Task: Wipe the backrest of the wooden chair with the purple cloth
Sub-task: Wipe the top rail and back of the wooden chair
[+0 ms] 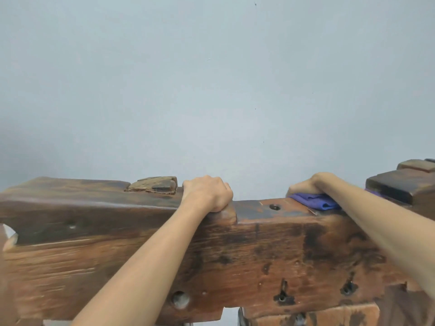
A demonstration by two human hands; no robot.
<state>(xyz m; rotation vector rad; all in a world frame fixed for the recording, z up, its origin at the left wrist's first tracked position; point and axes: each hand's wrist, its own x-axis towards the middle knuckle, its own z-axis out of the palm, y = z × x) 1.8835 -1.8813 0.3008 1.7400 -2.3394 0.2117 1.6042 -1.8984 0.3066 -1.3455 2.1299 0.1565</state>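
Note:
The chair's backrest [270, 250] is a thick, rough, dark-stained wooden beam spanning the whole width of the view. My left hand [207, 192] curls over its top edge near the middle, fingers hooked behind the wood. To the right, my right hand [310, 184] presses down on the folded purple cloth [316, 200], which lies flat on the beam's top face. The cloth's far part is hidden under my palm and forearm.
A plain pale grey wall [211, 78] stands right behind the chair. A raised wooden block [154, 184] sits on the top edge at left, and stepped dark blocks [400, 184] rise at the right end. Several holes and notches mark the front face.

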